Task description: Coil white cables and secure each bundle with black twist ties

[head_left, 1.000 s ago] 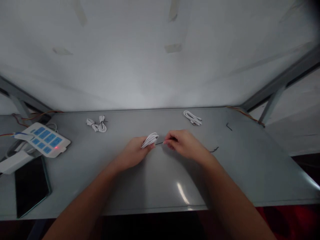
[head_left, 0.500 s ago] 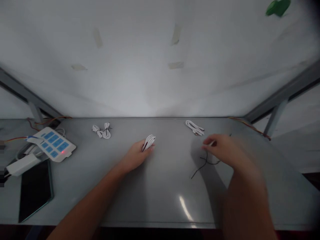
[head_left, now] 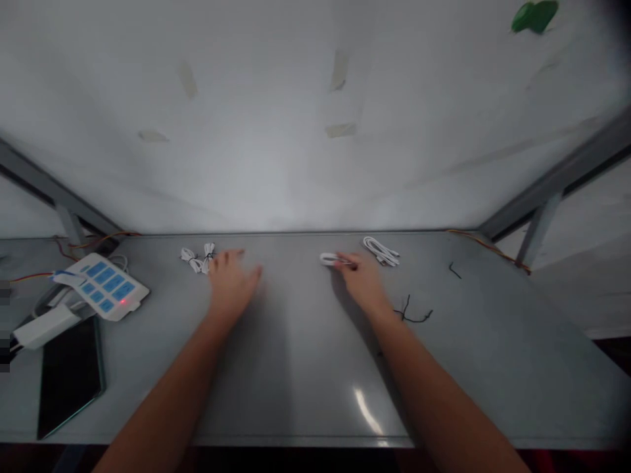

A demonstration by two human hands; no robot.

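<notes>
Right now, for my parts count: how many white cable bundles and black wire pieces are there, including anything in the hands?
White cable bundles: 3 (held bundle in the right hand, left table bundle, right table bundle)
Black wire pieces: 2 (nearer piece, farther piece)
Total: 5
</notes>
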